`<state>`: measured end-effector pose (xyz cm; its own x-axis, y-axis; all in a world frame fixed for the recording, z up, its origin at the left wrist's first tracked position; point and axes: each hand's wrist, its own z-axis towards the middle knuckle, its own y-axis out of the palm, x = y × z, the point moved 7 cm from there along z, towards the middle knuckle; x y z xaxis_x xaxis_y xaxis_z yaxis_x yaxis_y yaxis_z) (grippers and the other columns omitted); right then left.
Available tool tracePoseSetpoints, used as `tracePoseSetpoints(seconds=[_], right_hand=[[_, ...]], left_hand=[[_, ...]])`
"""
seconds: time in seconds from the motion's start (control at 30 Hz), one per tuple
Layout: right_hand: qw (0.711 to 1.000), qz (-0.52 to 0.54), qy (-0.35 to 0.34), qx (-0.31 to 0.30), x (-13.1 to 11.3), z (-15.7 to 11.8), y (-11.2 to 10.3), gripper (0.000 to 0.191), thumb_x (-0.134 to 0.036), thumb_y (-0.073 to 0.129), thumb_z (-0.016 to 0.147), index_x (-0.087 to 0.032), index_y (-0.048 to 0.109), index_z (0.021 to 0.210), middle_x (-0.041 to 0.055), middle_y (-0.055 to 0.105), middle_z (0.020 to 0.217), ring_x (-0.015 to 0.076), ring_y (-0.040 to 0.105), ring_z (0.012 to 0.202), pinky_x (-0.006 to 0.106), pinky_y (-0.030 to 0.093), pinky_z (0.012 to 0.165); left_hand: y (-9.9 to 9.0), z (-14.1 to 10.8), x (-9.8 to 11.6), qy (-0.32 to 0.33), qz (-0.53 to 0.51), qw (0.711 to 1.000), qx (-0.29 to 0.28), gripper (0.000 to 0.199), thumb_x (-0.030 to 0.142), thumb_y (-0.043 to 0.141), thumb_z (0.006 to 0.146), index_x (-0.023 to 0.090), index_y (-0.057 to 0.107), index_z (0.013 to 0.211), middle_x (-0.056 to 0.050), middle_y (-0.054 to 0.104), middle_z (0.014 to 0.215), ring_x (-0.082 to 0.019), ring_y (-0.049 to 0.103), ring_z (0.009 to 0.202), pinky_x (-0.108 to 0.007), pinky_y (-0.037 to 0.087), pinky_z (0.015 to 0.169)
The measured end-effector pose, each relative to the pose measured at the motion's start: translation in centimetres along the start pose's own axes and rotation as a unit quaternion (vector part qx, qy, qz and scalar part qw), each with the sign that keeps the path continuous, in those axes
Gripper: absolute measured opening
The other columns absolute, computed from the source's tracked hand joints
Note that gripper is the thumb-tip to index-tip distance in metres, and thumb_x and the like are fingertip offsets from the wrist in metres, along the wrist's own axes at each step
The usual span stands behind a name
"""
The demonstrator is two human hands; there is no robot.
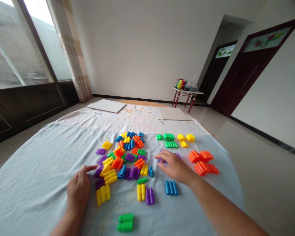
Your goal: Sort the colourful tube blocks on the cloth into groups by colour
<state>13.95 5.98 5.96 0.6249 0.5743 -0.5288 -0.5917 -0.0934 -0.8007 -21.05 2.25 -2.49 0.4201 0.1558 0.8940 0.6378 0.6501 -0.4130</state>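
A mixed heap of coloured plastic blocks [124, 157] lies on a pale blue cloth [39, 170]. My left hand [78, 190] rests flat on the cloth at the heap's left edge, its forefinger pointing at a purple block [98, 171]. My right hand [175, 167] hovers palm down right of the heap, fingertips touching purple blocks [160, 159] that it partly hides. Whether it grips one I cannot tell. Sorted groups lie around it: green [169, 140], yellow [186, 139], orange [203, 162] and blue [171, 187].
Near me lie green blocks [125, 223], a yellow pair [141, 192] and a purple pair [149, 196]. Two white boards [107, 105] [173, 113] lie at the cloth's far end. A small red-legged table [185, 95] with bags stands by the wall near dark doors.
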Motion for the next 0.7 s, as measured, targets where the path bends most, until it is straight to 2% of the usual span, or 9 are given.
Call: tracePoseSetpoints(seconds=[0.1,0.17,0.27,0.4,0.53,0.63,0.7], right_hand=[[0.993,-0.024,0.015,-0.112,-3.8,-2.3,4.3,0.028,-0.027,0.063,0.081,-0.022,0.066,0.109,0.0046,0.065,0.098,0.0175,0.062,0.085,0.028,0.048,0.080],[0.984,-0.074,0.047,-0.156,-4.4,-3.4,5.6,0.033,-0.032,0.068,0.077,-0.023,0.066,0.108,0.0056,0.065,0.099,0.0214,0.063,0.088,0.030,0.048,0.080],[0.972,-0.121,0.086,-0.183,-3.8,-4.2,6.5,0.041,-0.032,0.072,0.073,-0.024,0.064,0.113,0.0078,0.064,0.104,0.0262,0.063,0.093,0.035,0.048,0.083],[0.978,-0.064,0.090,-0.179,-3.6,-3.6,8.1,0.039,-0.028,0.071,0.076,-0.021,0.063,0.114,0.0082,0.063,0.105,0.0240,0.063,0.093,0.034,0.048,0.087],[0.990,0.000,0.077,-0.115,-4.5,-2.5,9.2,0.040,-0.026,0.068,0.081,-0.021,0.060,0.119,0.0079,0.061,0.110,0.0201,0.062,0.094,0.031,0.047,0.089],[0.995,-0.010,0.078,-0.067,-5.4,-2.8,9.0,0.038,-0.034,0.070,0.080,-0.022,0.062,0.115,0.0070,0.061,0.108,0.0222,0.061,0.097,0.033,0.048,0.088],[0.994,-0.011,0.061,-0.086,-6.2,-3.5,9.5,0.039,-0.044,0.073,0.076,-0.022,0.065,0.106,0.0050,0.063,0.101,0.0216,0.062,0.092,0.032,0.049,0.083]], left_hand=[[0.0,-0.1,-0.1,-0.006,-0.012,1.000,-0.007,0.057,0.055,0.032,0.083,0.016,0.073,0.083,0.002,0.044,0.048,-0.019,0.042,0.052,-0.033,0.035,0.055],[0.1,-0.1,-0.2,-0.006,-0.025,1.000,-0.010,0.055,0.054,0.033,0.083,0.016,0.073,0.083,0.003,0.039,0.047,-0.019,0.040,0.051,-0.033,0.034,0.055],[0.2,0.0,-0.1,-0.003,-0.036,0.999,-0.011,0.054,0.053,0.033,0.083,0.016,0.073,0.081,0.003,0.037,0.045,-0.018,0.039,0.050,-0.033,0.033,0.054],[0.1,-0.1,0.3,0.003,-0.033,0.999,-0.009,0.054,0.052,0.034,0.082,0.016,0.073,0.078,0.002,0.038,0.044,-0.019,0.040,0.050,-0.033,0.034,0.054],[-0.2,-0.2,0.8,0.018,-0.029,0.999,-0.002,0.052,0.050,0.033,0.082,0.017,0.073,0.076,0.001,0.044,0.047,-0.021,0.045,0.055,-0.035,0.039,0.060],[-0.2,-0.1,0.8,0.021,-0.028,0.999,0.001,0.052,0.050,0.033,0.081,0.018,0.073,0.075,0.000,0.047,0.049,-0.022,0.048,0.059,-0.036,0.041,0.065],[-0.1,-0.1,0.6,0.018,-0.031,0.999,-0.001,0.052,0.051,0.033,0.082,0.018,0.073,0.076,0.000,0.045,0.047,-0.022,0.047,0.058,-0.036,0.040,0.064]])
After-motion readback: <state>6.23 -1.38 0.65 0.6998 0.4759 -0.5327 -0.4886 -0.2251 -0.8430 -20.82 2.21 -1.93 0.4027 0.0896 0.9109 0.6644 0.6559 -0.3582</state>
